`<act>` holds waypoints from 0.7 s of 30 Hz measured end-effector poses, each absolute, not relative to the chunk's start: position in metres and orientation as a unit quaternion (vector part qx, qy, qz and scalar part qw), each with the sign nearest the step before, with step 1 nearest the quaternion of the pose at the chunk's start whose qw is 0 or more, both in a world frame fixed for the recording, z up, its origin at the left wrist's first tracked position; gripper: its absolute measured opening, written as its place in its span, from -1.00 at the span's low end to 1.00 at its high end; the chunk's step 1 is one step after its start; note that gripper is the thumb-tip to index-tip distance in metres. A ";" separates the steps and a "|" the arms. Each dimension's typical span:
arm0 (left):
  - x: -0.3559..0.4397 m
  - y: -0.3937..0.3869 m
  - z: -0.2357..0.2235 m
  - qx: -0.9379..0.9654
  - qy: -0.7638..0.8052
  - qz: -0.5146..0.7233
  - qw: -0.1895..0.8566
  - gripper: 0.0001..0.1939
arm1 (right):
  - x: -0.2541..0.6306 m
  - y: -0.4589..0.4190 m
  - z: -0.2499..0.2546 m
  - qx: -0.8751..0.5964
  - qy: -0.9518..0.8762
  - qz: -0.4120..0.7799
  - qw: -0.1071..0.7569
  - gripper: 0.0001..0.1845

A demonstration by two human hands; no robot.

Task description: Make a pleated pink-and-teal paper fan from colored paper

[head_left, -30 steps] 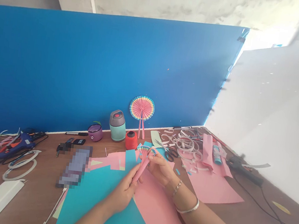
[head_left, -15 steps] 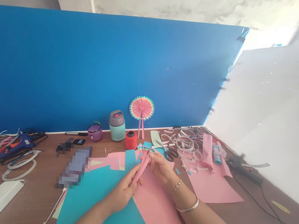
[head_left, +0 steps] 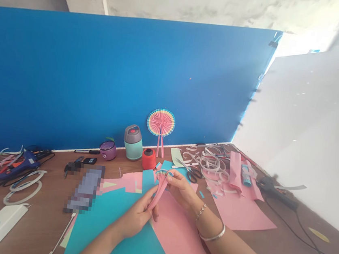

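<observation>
A pleated pink paper fan with blue and yellow edging is held bunched up, its coloured end tilted away from me. My left hand wraps round its lower part, thumb on top. The fingers of my right hand pinch the pleats near the coloured end. Beneath both hands lie a blue-green sheet and a pink sheet of paper. Scissors with dark handles rest just beyond my right hand. A round finished-looking paper fan on two pink strips leans against the blue partition.
A red container, a teal flask and a purple cup line the back. Curled white strips lie right. A blue glue gun, a power strip and a blurred phone-like object are left; cables run along the right.
The bunched fan has shifted slightly left and down in my hands. My right fingertips have moved a little left along its coloured end. Both hands keep their hold.
</observation>
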State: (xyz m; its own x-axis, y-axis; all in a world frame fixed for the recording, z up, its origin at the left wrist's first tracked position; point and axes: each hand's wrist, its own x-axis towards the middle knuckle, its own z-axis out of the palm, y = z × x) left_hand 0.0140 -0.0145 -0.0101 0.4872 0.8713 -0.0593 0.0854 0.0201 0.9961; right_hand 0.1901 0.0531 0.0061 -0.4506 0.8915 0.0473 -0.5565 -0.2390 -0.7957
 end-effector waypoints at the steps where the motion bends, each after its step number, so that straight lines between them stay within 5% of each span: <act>1: 0.014 -0.014 -0.011 0.615 0.386 0.329 0.603 -0.32 | 0.190 0.053 0.007 -0.216 -0.392 0.755 0.479 -0.76; 13: 0.019 -0.013 0.001 0.618 0.452 0.390 0.513 -0.52 | 0.192 0.050 0.012 -0.218 -0.449 0.723 0.478 -0.74; 18: 0.013 -0.011 0.010 0.640 0.449 0.381 0.494 -0.55 | 0.201 0.054 0.009 -0.224 -0.522 0.703 0.429 -0.40; 21: 0.005 -0.010 0.012 0.662 0.452 0.365 0.474 -0.57 | 0.207 0.056 0.009 -0.211 -0.575 0.688 0.388 -0.37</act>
State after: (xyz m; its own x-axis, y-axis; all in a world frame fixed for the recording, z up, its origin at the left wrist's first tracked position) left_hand 0.0047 -0.0102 0.0119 0.3254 0.9440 0.0540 0.2521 -0.1416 0.9573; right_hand 0.2065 0.0563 0.0091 -0.6089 0.7777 0.1563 -0.2912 -0.0359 -0.9560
